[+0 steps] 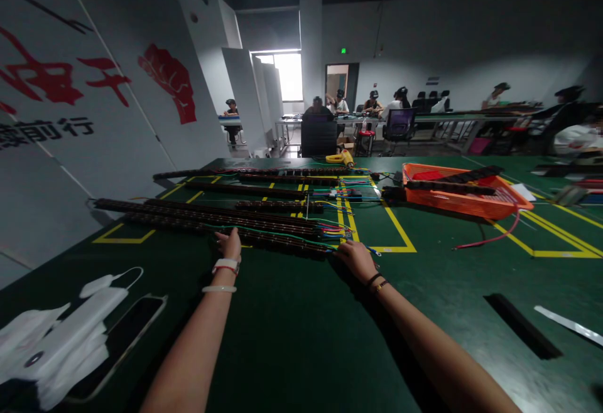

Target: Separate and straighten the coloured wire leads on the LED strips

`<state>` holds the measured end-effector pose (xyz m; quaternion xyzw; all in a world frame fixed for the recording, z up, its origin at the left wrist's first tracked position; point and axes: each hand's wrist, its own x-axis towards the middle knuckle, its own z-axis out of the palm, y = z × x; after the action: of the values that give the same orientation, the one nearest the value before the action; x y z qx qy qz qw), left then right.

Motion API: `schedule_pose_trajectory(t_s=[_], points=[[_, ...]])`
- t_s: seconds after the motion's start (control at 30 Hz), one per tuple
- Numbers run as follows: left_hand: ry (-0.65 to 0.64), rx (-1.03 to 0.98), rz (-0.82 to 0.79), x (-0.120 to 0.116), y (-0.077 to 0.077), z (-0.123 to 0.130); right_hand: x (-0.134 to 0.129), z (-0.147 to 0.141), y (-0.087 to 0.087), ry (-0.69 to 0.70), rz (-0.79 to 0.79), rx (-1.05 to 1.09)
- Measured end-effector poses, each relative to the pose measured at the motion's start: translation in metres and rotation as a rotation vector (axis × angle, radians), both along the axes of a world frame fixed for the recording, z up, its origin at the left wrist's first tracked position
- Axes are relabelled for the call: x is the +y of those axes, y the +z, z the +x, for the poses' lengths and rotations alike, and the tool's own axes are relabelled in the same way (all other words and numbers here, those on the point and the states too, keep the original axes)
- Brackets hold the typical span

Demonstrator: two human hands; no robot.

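Observation:
Several long, dark wire harnesses (264, 221) in ribbed black covering lie side by side across the green table. A thin green wire runs along the nearest one, and coloured wire ends fan out at their right. My left hand (230, 245) rests against the near edge of the bundle, its thumb and forefinger apart. At the bundle's right end, my right hand (355, 260) has its fingers closed on the end of the nearest harness. A blue wire with a ring terminal (375, 252) pokes out beside that hand. My right fingertips are partly hidden.
An orange basket (464, 206) with black pieces stands right, a yellow heat gun (342, 158) at the back. A phone (120, 344) and white device (78, 325) lie front left; a black strip (522, 325) lies right. People sit at far tables.

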<state>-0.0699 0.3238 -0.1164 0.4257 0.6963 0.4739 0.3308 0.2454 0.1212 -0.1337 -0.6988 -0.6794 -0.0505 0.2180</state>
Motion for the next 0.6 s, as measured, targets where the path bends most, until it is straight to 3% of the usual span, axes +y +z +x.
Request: schedule_pose_trajectory(t_s=[0.17, 0.3, 0.43, 0.47, 0.53, 0.6], points=[[0.016, -0.007, -0.048, 0.005, 0.008, 0.001, 0.025, -0.003, 0.006, -0.018, -0.032, -0.031], [-0.016, 0.013, -0.035, 0.003, 0.024, -0.006, 0.046, -0.005, 0.007, -0.053, -0.018, -0.045], [-0.098, 0.087, 0.097, -0.03, 0.049, 0.004, 0.048, -0.003, 0.008, -0.051, 0.021, -0.063], [-0.159, 0.13, 0.189, -0.047, 0.055, 0.008, 0.047, -0.001, 0.009, -0.014, 0.046, -0.082], [-0.432, 0.343, 0.652, -0.089, 0.067, 0.016, 0.047, 0.005, 0.015, 0.058, 0.121, -0.132], [-0.587, 0.449, 0.967, -0.132, 0.074, 0.02, 0.054, 0.014, 0.024, 0.061, 0.174, -0.162]])
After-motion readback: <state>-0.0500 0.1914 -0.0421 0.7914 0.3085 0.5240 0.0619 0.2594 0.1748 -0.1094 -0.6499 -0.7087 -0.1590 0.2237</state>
